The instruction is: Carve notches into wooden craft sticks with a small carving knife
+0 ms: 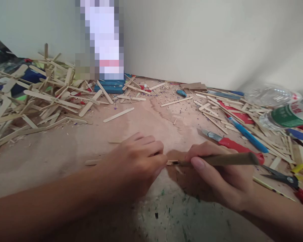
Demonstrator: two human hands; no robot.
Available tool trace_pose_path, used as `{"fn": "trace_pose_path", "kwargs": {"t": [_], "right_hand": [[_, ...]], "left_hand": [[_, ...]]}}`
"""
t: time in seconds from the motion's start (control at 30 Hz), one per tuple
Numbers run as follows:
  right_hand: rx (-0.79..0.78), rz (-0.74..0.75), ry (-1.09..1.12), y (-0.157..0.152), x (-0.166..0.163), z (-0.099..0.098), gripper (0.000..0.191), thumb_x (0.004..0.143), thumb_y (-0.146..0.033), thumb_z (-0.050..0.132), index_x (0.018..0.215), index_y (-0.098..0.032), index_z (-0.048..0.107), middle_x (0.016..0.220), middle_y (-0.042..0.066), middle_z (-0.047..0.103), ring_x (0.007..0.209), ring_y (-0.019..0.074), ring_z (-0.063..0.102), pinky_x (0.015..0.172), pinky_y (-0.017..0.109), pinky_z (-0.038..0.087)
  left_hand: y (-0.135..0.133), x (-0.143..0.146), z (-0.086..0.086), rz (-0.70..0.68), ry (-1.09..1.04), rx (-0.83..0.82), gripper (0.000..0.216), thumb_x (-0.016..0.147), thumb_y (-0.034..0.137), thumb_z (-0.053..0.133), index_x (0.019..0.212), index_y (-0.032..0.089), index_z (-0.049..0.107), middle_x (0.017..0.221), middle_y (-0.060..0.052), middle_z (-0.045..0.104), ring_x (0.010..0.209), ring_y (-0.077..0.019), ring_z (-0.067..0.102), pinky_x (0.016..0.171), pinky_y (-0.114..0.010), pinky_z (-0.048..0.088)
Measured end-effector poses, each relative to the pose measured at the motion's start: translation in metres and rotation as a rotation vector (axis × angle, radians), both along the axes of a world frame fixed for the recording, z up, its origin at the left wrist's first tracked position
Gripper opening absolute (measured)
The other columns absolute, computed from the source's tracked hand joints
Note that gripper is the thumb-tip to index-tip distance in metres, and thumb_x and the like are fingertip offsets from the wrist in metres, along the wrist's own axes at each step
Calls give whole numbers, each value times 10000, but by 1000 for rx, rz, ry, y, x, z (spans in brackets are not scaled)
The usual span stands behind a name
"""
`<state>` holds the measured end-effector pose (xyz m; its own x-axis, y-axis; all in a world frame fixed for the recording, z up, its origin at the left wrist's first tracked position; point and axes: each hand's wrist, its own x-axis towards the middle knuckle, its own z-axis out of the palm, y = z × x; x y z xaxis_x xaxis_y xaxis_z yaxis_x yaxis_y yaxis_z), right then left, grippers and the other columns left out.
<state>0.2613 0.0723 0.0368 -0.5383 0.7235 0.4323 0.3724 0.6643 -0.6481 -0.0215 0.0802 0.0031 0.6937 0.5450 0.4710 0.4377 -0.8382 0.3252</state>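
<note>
My left hand is closed, fingers curled, pressing a wooden craft stick flat on the table. The stick's left end shows beyond my wrist and its right end by my fingertips; the middle is hidden. My right hand grips the wooden handle of a chisel, held low and nearly level. Its short dark metal tip meets the stick's right end, just beside my left fingers. Another craft stick lies partly behind my left hand. A small shaving rests below the chisel tip.
Craft sticks are heaped at the left. At the right lie a red utility knife with its blade out, a blue pen-like tool, scissors, more sticks and plastic bottles. A white wall bounds the table's back.
</note>
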Motion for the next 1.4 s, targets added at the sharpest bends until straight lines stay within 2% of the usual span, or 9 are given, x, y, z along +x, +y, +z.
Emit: {"fn": "trace_pose_path", "kwargs": {"t": [0.23,0.47,0.53,0.63,0.83,0.93,1.07,1.23,1.4], "right_hand": [[-17,-57,15,0,-4,-3,143,1239,-264,693,1109,-274,751,830,7,801,622,162,736,538,258,573],[-77,10,-76,-8,-10,10,161,1250,-261,655,1101,-276,715,877,15,806,691,164,757,609,277,620],[-110,32,-84,-11,-13,11,152,1218,-230,668,1086,-267,733,870,7,806,713,164,766,659,281,639],[-137,6,-61,-9,-17,12,189,1202,-214,660,1064,-256,781,890,5,831,759,165,785,705,273,641],[-141,-64,-24,-3,-21,24,180,1192,-289,747,1036,-226,813,861,-1,834,613,128,706,529,228,530],[-55,-174,17,-8,-22,34,156,1183,-299,800,1047,-232,762,751,-43,752,513,104,614,451,216,448],[202,-275,-9,-13,-19,44,172,1189,-250,764,1022,-255,726,667,-70,658,475,98,525,447,231,400],[265,-181,-180,-16,-14,53,260,1186,-210,716,928,-242,700,606,-90,581,436,76,433,463,268,311],[33,-56,-315,-14,-11,69,187,1181,-250,773,994,-249,771,708,-59,753,506,104,629,464,243,420]], "left_hand": [[-1,-1,1,8,-6,-10,284,1174,72,611,1009,207,799,976,-28,780,880,-235,669,845,-428,501],[0,0,5,-7,55,-22,307,1128,47,582,936,207,760,867,-22,667,767,-215,572,742,-397,452],[0,2,5,-2,28,16,329,1106,51,564,862,212,716,807,-14,596,738,-212,548,712,-390,426],[1,4,3,-6,34,47,335,1121,68,572,853,218,705,802,-11,604,744,-215,566,709,-385,429],[3,4,-2,17,41,69,290,1152,74,582,946,219,726,813,9,577,756,-219,559,752,-372,443],[4,2,2,-17,88,53,229,1098,71,667,933,214,737,834,7,607,771,-210,599,768,-354,480],[7,1,4,-31,119,40,190,1078,93,717,938,217,753,832,5,618,776,-211,625,744,-339,484],[9,4,-7,-8,116,17,207,1101,125,719,927,223,775,811,6,577,771,-214,582,772,-347,464],[9,4,-6,2,127,3,176,1057,142,769,900,222,773,815,2,584,778,-213,574,758,-346,448]]}}
